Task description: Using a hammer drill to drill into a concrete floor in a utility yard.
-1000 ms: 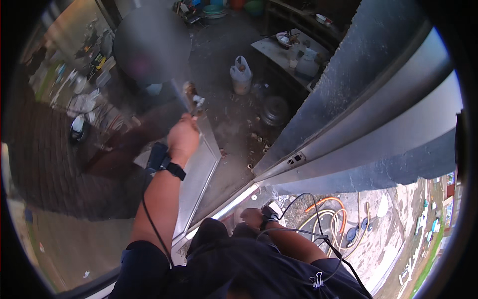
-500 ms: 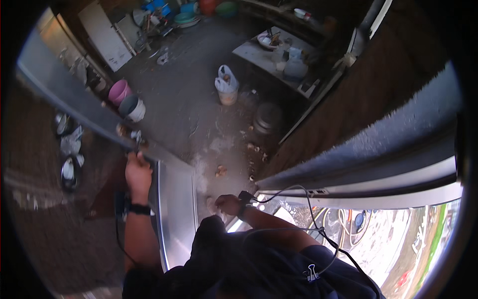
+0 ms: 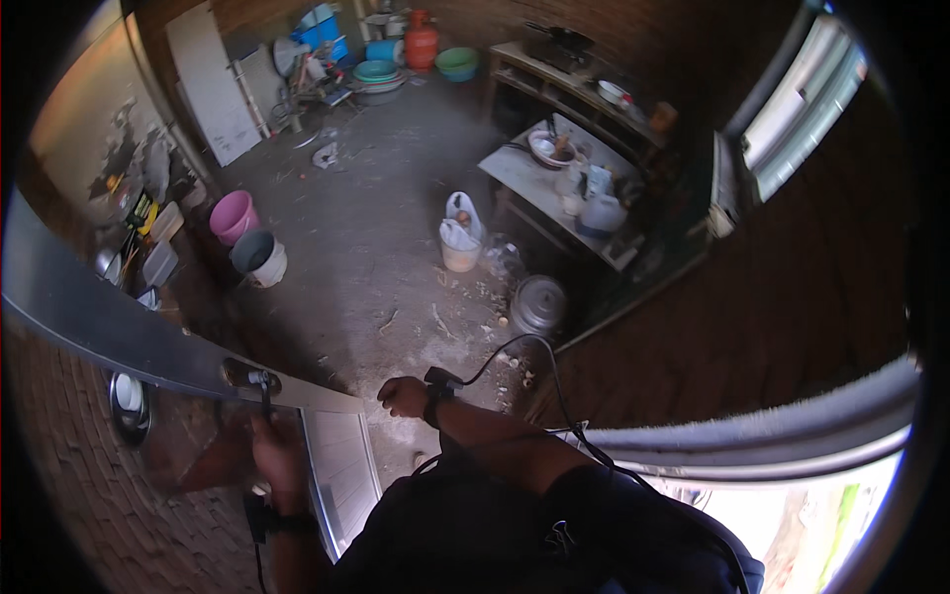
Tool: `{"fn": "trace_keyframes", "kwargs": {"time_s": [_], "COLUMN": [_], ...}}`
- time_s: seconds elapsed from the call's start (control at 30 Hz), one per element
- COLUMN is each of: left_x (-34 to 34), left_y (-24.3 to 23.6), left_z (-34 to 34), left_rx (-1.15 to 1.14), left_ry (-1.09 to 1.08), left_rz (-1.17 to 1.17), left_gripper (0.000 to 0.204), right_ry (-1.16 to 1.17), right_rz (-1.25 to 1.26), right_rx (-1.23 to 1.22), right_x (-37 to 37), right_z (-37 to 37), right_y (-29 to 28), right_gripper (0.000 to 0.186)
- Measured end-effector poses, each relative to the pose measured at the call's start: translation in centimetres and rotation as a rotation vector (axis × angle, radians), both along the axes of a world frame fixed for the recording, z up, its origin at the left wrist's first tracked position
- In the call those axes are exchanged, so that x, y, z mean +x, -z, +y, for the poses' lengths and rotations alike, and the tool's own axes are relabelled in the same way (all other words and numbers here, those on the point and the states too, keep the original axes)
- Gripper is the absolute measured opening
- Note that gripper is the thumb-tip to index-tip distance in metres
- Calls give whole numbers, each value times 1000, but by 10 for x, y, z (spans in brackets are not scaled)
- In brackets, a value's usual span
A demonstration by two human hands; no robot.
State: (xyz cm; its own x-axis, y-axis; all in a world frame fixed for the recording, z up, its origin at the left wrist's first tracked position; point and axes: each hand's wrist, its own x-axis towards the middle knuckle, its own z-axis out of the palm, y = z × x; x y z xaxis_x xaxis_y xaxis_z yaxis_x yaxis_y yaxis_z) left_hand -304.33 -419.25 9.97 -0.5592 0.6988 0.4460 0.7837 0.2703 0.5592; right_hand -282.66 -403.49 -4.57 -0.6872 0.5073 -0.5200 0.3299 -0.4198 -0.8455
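My left hand (image 3: 277,455), blurred, is closed around the lower end of the dark door handle (image 3: 264,394). That handle sits on the edge of a grey door (image 3: 139,342), whose pale panelled face (image 3: 334,450) shows beside my forearm. A reddish-brown shape (image 3: 210,463) lies left of this hand; I cannot tell what it is. My right hand (image 3: 404,396) hangs in front of my body above the floor, fingers curled, with nothing visible in it. Black straps with small dark devices and cables are on both wrists.
Beyond the doorway stand a pink bucket (image 3: 234,218), a grey-white bucket (image 3: 260,253), a bagged white bucket (image 3: 461,247) and a lidded metal pot (image 3: 537,305). A low table (image 3: 515,176) holds a bowl and jugs. Basins (image 3: 377,73) and a red gas cylinder (image 3: 421,42) stand at the back.
My view has shifted, showing more of the room's far end. The door handle and my left hand sit lower in view. My right hand has come further left and slightly up.
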Motion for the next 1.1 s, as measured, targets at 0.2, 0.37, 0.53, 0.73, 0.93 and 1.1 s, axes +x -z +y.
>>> {"fn": "trace_keyframes", "kwargs": {"time_s": [0.2,0.37,0.53,0.73,0.93,1.1], "left_x": [26,38,74,98,46,-3], "left_y": [-35,-31,-32,6,15,34], "left_z": [6,14,31,85,171,225], "left_rx": [-121,-49,54,-275,-373,-374], "left_ry": [-181,-349,-857,-955,-941,-963], "left_rz": [-367,-492,-669,-1067,-993,-959], "left_gripper": [12,19,36,34,31,30], "right_ry": [86,185,247,123,-121,-283], "right_rz": [35,-58,-107,-159,-119,-122], "right_rx": [-77,-208,-377,-381,-344,-270], "right_x": [-31,-32,-43,-109,-230,-307], "right_z": [114,231,321,396,435,479], "right_y": [16,26,14,14,-1,-15], "right_gripper": [19,22,17,16,19,21]}}
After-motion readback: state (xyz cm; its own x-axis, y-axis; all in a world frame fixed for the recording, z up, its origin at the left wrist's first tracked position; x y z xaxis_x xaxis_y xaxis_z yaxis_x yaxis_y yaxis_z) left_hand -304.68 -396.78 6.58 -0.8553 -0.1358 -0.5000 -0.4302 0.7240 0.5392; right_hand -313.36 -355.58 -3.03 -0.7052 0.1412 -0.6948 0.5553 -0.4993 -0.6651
